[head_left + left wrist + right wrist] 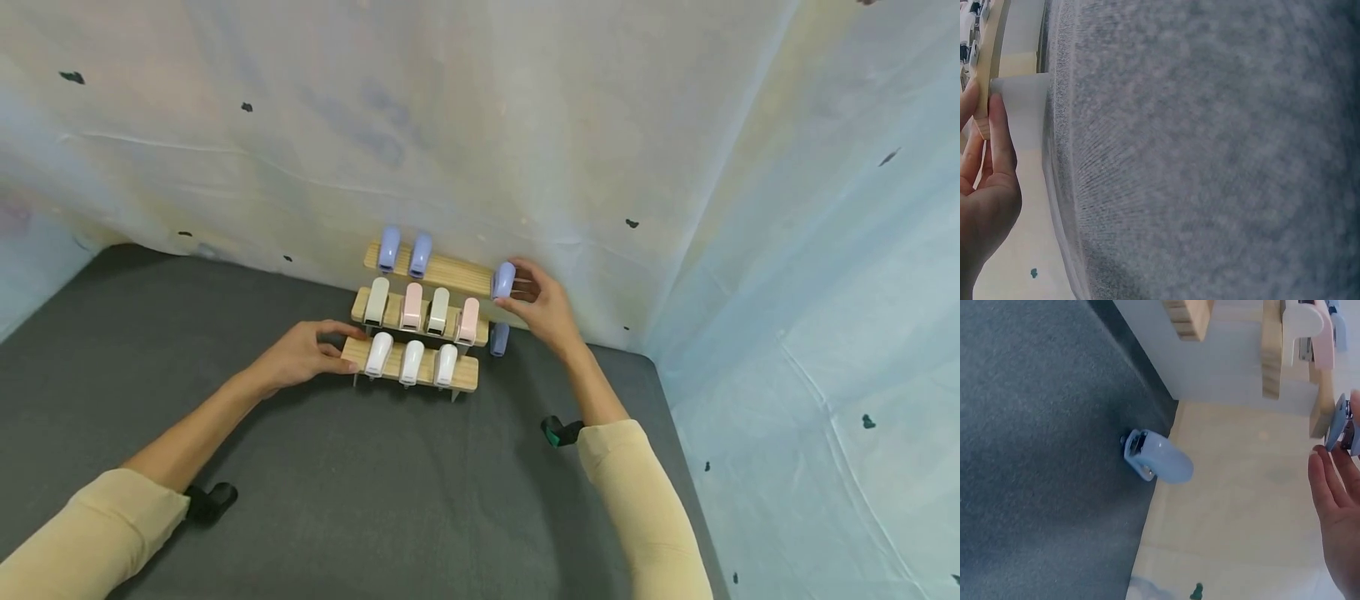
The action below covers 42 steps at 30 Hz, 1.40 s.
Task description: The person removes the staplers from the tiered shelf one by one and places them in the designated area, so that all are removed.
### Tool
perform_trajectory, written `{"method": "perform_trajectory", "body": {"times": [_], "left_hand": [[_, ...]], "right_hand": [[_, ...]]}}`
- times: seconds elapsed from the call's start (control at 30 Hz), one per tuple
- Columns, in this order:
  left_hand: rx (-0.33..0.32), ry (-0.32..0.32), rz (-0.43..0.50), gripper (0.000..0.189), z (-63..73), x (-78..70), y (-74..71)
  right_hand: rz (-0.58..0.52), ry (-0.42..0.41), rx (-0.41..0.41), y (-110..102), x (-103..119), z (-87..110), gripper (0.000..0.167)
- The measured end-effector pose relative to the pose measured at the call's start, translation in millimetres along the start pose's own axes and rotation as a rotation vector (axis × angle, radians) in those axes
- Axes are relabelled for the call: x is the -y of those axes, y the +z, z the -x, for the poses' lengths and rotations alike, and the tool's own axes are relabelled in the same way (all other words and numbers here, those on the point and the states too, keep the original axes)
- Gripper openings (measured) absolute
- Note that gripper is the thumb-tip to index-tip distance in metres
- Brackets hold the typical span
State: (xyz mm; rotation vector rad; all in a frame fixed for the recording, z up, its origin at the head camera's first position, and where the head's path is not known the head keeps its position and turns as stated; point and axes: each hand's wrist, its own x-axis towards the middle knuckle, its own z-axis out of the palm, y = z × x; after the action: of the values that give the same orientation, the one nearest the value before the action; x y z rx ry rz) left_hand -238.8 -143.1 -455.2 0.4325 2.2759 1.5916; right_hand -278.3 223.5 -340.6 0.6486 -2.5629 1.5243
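Observation:
A wooden display rack with three steps holds small staplers in rows. My right hand grips a blue stapler at the right end of the top step; in the right wrist view it lies against the board's end, partly cut off by the frame. The left hand pinches the left end of the lowest step, thumb above and fingers beneath the board. Two more blue staplers stand at the top step's left. Another blue stapler rests on the dark table, right of the rack.
On the middle step, pink staplers alternate with grey-green ones. Three white staplers line the lowest step. A pale cloth backdrop rises right behind the rack. Black wrist straps hang at both forearms over the table.

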Motion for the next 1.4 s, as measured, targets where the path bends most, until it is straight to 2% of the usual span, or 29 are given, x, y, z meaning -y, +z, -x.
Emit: {"method": "perform_trajectory", "body": {"times": [0.27,0.73,1.03,1.3,1.4], "left_hand": [[0.005,0.023,0.009,0.065,0.5,2.5,0.5],[-0.005,0.027,0.008,0.063,1.3,0.4,-1.5],[-0.008,0.023,-0.006,0.063,0.8,-1.2,-0.5],[-0.01,0.008,-0.014,0.065,1.8,-0.1,1.1],[-0.011,0.007,-0.011,0.065,2.1,1.5,1.9]], "right_hand": [[0.031,0.029,-0.006,-12.7,-38.4,3.1,0.065],[0.066,0.104,0.028,-21.3,-54.2,16.0,0.066],[0.093,0.169,0.036,-19.9,-40.5,34.4,0.066],[0.069,0.199,0.018,-18.5,-56.8,43.7,0.068],[0.073,0.206,0.006,-16.5,-77.7,44.9,0.068]]}}
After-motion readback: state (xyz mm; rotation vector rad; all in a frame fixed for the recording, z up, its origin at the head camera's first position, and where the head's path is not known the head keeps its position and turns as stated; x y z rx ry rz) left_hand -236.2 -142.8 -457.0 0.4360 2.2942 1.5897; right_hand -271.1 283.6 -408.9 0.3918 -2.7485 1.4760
